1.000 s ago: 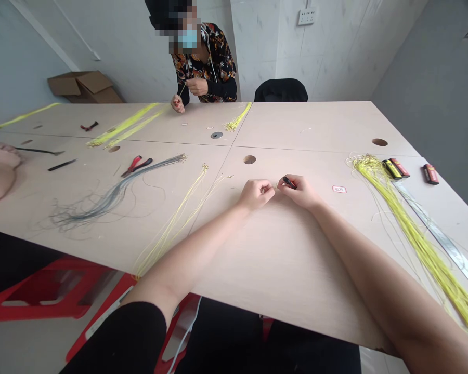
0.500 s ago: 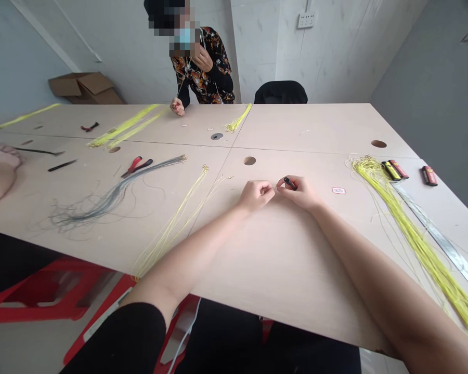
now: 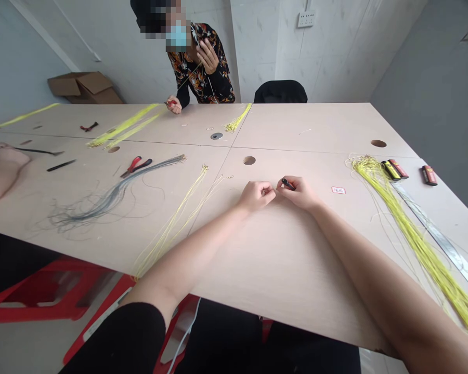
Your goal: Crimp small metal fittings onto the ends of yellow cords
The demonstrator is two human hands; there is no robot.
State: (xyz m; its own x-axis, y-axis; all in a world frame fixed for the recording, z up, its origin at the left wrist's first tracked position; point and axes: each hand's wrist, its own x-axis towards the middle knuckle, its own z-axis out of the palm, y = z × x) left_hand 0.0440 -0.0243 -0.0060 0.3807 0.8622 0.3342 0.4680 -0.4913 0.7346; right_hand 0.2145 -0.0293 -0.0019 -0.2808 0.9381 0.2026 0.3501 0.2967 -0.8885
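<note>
Near the middle of the pale table [image 3: 296, 254], my left hand [image 3: 258, 194] is closed in a pinch, on something too small to make out. Close against its fingertips is my right hand [image 3: 296, 192], its fingers wrapped round a dark pen-like tool [image 3: 287, 184]. A tiny yellowish bit shows between the two hands. To the left, a few yellow cords [image 3: 175, 213] run toward the table's front edge. A small red-edged label [image 3: 338, 190] lies right of my right hand.
Right: a thick yellow cord bundle [image 3: 417, 239], a metal ruler [image 3: 444, 239] and lighter-like red packs [image 3: 429, 175]. Left: grey cords [image 3: 117, 195], red-handled pliers [image 3: 134, 167], black tweezers [image 3: 61, 165], another person's arm [image 3: 3, 174]. Across stands a masked person [image 3: 203, 72].
The tool in my right hand has tilted slightly, while both my hands stay almost in place. The person across has leaned left and opened a raised hand. The arm at far left has shifted.
</note>
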